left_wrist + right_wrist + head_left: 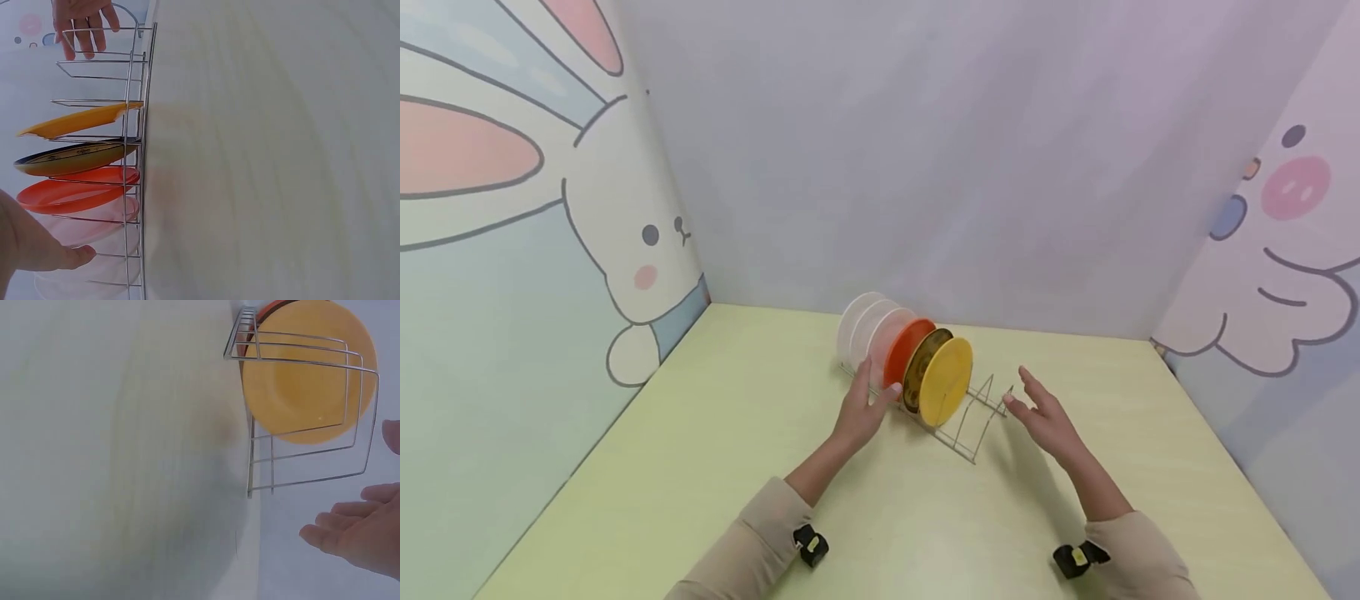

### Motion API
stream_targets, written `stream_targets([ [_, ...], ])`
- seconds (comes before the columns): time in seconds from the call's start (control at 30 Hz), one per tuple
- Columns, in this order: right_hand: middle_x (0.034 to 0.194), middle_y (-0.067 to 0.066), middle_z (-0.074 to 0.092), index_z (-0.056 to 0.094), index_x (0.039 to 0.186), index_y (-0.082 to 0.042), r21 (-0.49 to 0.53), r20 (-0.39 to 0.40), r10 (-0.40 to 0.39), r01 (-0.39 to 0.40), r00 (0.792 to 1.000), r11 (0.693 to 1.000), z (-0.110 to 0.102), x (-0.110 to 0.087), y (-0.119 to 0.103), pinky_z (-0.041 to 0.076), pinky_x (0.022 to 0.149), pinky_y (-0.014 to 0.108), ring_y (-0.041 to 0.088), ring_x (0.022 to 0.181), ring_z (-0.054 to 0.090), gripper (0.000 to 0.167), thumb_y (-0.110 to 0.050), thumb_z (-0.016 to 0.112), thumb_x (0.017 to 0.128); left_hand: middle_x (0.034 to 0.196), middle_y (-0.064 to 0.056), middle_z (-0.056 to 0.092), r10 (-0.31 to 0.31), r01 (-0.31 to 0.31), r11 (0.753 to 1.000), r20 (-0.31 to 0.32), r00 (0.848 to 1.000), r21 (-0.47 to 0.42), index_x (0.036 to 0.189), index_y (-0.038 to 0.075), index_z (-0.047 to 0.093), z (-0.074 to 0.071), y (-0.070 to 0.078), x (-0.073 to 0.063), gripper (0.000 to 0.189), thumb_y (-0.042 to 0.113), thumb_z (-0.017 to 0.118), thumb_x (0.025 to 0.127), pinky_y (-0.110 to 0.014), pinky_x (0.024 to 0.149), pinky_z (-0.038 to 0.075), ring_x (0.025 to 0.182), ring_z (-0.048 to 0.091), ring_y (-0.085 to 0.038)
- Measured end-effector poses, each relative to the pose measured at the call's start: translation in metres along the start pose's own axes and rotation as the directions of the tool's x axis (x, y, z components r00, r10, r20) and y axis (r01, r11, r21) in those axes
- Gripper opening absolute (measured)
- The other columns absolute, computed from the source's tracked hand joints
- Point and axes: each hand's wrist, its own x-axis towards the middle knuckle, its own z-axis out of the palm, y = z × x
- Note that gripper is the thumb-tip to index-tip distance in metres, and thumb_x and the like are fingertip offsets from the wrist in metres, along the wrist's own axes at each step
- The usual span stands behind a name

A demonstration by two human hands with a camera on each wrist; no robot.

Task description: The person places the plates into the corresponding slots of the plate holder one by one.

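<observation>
A metal wire plate rack (pixel 956 447) stands on the table with several plates upright in a row. At the near right end is a yellow plate (pixel 300 381); behind it come a dark brown patterned plate (pixel 75 159), an orange-red plate (pixel 75 195), a pink plate (pixel 886 335) and pale translucent plates (pixel 852 329). My left hand (pixel 859 412) is beside the rack's left side, thumb spread from straight fingers; whether it touches the rack or plates I cannot tell. My right hand (pixel 1048 422) hovers off the rack's right end with fingers extended, holding nothing.
The pale yellow table (pixel 760 367) extends around the rack. A plain grey-lilac wall (pixel 910 167) rises behind it, and side walls with a cartoon rabbit (pixel 617 250) and another cartoon animal (pixel 1262 317) flank it. Bare wire slots show at the rack's right end.
</observation>
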Motion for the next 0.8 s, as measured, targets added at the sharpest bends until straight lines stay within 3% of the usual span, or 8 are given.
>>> stream_targets([
  [0.17,0.145,0.03,0.021,0.014,0.146,0.004,0.064,0.053,-0.011,0.008,0.999,0.998,0.007,0.002,0.007,0.025,0.1,0.056,0.043,0.132,0.02,0.068,-0.025,0.051,0.097,0.152,-0.01,0.017,-0.006,0.006,1.0,0.002,1.0,0.02,0.149,0.005,0.015,0.004,-0.002,-0.001,0.08,0.044,0.053,0.09,-0.043,0.109,0.015,0.138,0.014,-0.024],
  [0.43,0.14,0.031,0.03,0.021,0.144,0.005,0.048,0.027,-0.055,0.053,0.998,0.997,0.013,-0.008,0.006,0.035,0.095,0.052,0.044,0.127,0.031,0.064,-0.023,0.053,0.096,0.152,-0.012,0.017,-0.028,0.028,1.0,0.001,1.0,0.008,0.149,0.003,0.012,0.006,-0.004,0.007,0.084,0.049,0.052,0.09,-0.043,0.109,0.015,0.138,0.014,-0.026],
  [0.6,0.138,0.029,0.036,0.029,0.142,0.007,-0.029,0.049,-0.134,0.135,0.99,0.99,0.023,-0.027,-0.002,0.039,0.091,0.054,0.045,0.121,0.039,0.06,-0.014,0.057,0.094,0.15,-0.014,0.022,-0.005,0.006,1.0,-0.039,0.999,0.018,0.147,0.001,0.017,0.004,-0.008,0.024,0.074,0.049,0.041,0.096,-0.043,0.108,0.017,0.136,0.019,-0.028],
  [0.8,0.137,0.026,0.039,0.031,0.142,0.003,-0.058,0.161,-0.201,0.212,0.966,0.976,0.04,-0.045,-0.018,0.041,0.087,0.057,0.043,0.118,0.045,0.059,-0.015,0.058,0.093,0.148,-0.015,0.026,-0.013,0.014,1.0,-0.042,0.999,0.023,0.146,0.0,0.022,-0.005,-0.012,0.047,0.066,0.047,0.029,0.099,-0.046,0.108,0.016,0.135,0.021,-0.031],
])
